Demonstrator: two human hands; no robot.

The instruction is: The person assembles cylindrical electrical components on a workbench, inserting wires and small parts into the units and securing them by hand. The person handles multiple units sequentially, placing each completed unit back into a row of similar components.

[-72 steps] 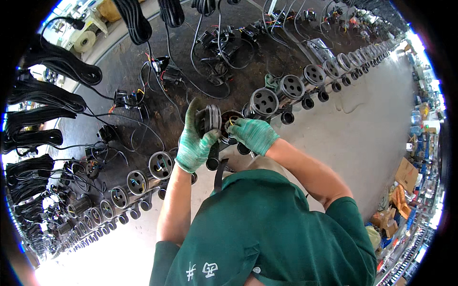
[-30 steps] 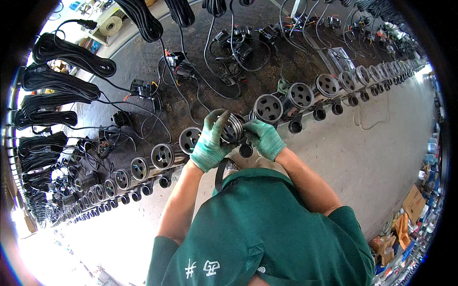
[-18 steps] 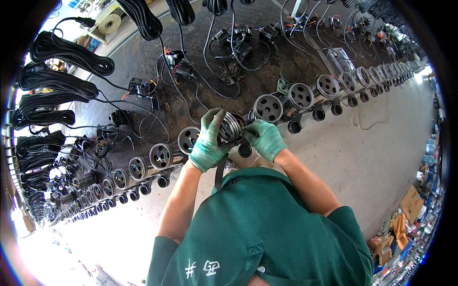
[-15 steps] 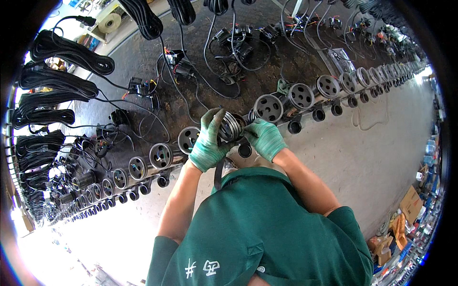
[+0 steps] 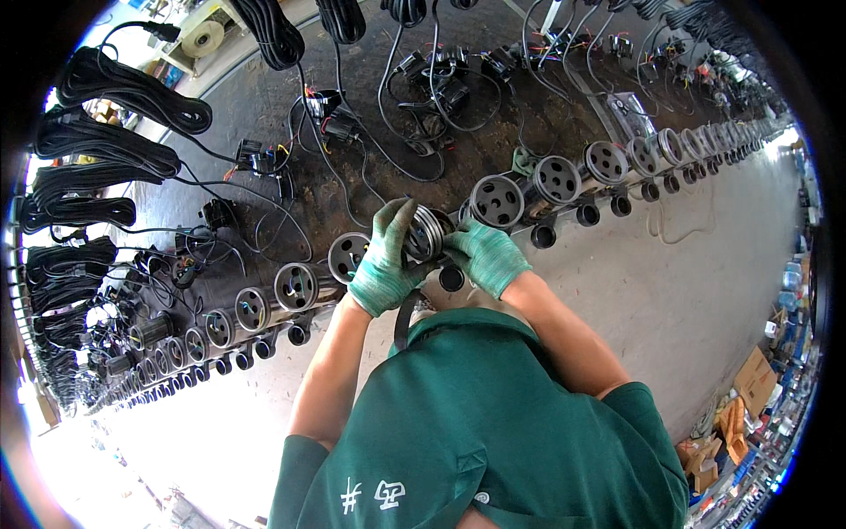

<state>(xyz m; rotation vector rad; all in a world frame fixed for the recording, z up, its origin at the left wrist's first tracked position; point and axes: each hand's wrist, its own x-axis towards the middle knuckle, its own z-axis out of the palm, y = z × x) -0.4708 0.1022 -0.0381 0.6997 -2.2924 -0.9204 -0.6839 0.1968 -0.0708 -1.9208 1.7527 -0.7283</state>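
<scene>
Both of my hands wear green knit gloves and meet over the row at the table's front edge. My left hand [image 5: 385, 262] is closed round the left side of a ridged, silvery-grey round part [image 5: 426, 234], its thumb low against it. At the part's right rim, the fingertips of my right hand [image 5: 487, 256] are pressed together on it; they hide the far side of that rim. Just left of my left hand is a grey cylinder end with holes [image 5: 350, 257]. Another holed cylinder end [image 5: 496, 202] lies right of my right hand.
A long row of similar cylinders, with short black tube ends [image 5: 544, 235] below, runs along the front edge of the dark tabletop [image 5: 379, 84]. Coiled black cables [image 5: 132, 93] and wired black boxes [image 5: 256, 157] lie behind. Cardboard boxes [image 5: 755, 385] stand on the floor at the right.
The fingers of my right hand have shifted slightly against the right rim of the ridged part. My left hand keeps its hold in nearly the same place.
</scene>
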